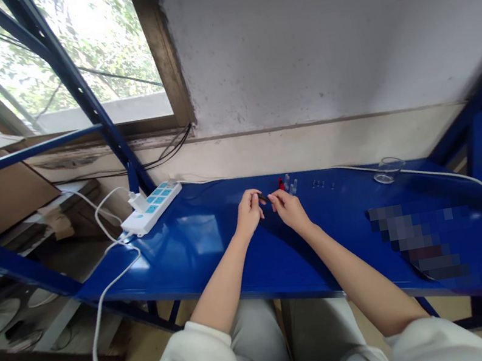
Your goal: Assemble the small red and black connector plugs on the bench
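Observation:
Over the middle of the blue table, my left hand [247, 211] and my right hand [288, 206] are held close together. Between them is a small, dark, thin piece [264, 198], too small to name. My left fingers pinch one end of it, and the fingertips of my right hand close on the other end. Just behind my right hand lie a small red item [281, 183] and a few clear plastic pieces [290, 183], partly hidden by the hand. Farther right on the table are several tiny clear or metal bits [319, 184].
A white power strip [152, 210] with a plugged-in adapter sits at the table's left end, its white cable hanging down. A clear round container [383, 177] stands at the back right. A blurred-out dark object [418, 243] lies on the right. Blue frame posts [93, 100] rise left.

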A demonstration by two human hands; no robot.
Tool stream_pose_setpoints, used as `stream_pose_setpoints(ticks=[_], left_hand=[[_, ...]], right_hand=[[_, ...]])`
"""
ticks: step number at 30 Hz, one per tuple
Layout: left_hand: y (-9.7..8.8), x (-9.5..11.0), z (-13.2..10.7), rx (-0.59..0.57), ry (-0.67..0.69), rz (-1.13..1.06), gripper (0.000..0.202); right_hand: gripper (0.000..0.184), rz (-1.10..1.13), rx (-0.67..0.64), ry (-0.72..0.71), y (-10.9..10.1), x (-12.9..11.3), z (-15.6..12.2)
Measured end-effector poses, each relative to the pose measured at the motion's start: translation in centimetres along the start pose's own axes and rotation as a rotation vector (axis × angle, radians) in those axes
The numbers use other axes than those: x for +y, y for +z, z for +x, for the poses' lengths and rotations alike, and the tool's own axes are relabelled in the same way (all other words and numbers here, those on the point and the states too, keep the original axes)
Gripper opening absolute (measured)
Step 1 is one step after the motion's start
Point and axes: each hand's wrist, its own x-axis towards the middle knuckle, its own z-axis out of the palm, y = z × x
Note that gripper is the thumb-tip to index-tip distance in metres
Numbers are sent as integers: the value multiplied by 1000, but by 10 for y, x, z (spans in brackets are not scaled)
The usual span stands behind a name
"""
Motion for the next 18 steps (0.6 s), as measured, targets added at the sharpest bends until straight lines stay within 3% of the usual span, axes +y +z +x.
stream_pose_setpoints(ticks=[12, 18], left_hand=[[1, -2, -1, 23, -40, 38, 25], [-1, 3, -1, 122, -86, 51, 33]], right_hand=[[30, -57, 101, -67, 2, -2, -3], [30, -91, 61, -139, 4, 4, -1]])
